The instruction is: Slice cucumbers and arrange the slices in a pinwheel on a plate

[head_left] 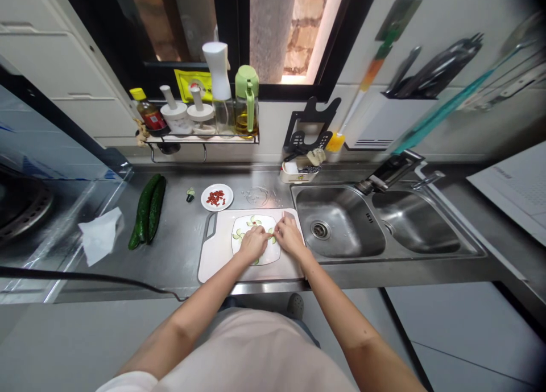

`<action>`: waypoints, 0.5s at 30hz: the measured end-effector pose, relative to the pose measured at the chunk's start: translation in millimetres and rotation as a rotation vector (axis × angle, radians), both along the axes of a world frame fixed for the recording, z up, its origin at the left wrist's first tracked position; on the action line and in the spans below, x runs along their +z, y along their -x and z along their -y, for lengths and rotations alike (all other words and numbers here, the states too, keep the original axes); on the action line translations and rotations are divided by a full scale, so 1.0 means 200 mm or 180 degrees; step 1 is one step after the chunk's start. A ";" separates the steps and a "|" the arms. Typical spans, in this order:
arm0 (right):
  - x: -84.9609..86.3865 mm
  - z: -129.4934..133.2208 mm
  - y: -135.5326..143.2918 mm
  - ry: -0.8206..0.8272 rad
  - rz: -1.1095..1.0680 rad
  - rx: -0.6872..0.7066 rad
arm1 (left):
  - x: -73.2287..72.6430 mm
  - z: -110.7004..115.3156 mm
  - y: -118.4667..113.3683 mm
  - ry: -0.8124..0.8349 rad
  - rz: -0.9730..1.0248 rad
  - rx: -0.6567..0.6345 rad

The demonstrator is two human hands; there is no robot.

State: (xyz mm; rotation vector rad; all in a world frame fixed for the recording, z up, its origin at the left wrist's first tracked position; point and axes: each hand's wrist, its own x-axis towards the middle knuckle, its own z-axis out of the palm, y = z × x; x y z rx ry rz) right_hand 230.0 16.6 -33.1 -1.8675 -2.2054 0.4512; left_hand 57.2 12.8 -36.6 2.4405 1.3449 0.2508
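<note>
Closest to the camera is my pale shirt (pixel 251 352), and past it my two bare arms (pixel 190 329) reach over the front edge of the counter (pixel 179 227). A chopping board (pixel 213 261) lies along that front edge, and on it sits a white plate (pixel 271 257). Thin green slices (pixel 239 234), which look like cucumber, lie in little bunches near the plate's edges. My left hand (pixel 255 243) is over the plate, and my right hand (pixel 290 236) is at the plate's right edge. Their fingertips come close together at the slices there, but I cannot tell if they pinch one or just touch it. I think each slice is very light, wet and a bit slippery, soft enough to bend, and easy to tear if squeezed hard. A gentle pinch on the green skin should be best, since the pale middle is likely weaker. The plate looks hard and smooth, so slices could slide on it. Red bits (pixel 216 197) lie on a small round plate (pixel 231 194) by the board's far edge; they are probably light too.
</note>
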 end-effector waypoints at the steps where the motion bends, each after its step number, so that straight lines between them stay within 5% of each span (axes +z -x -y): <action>1: 0.00 0.00 0.00 0.0009 0.0012 0.0007 | 0.00 0.00 0.00 0.0000 -0.0029 -0.0008; 15: -0.03 -0.01 0.02 0.0101 0.0161 0.0038 | -0.01 0.00 -0.01 0.0115 -0.0047 0.0022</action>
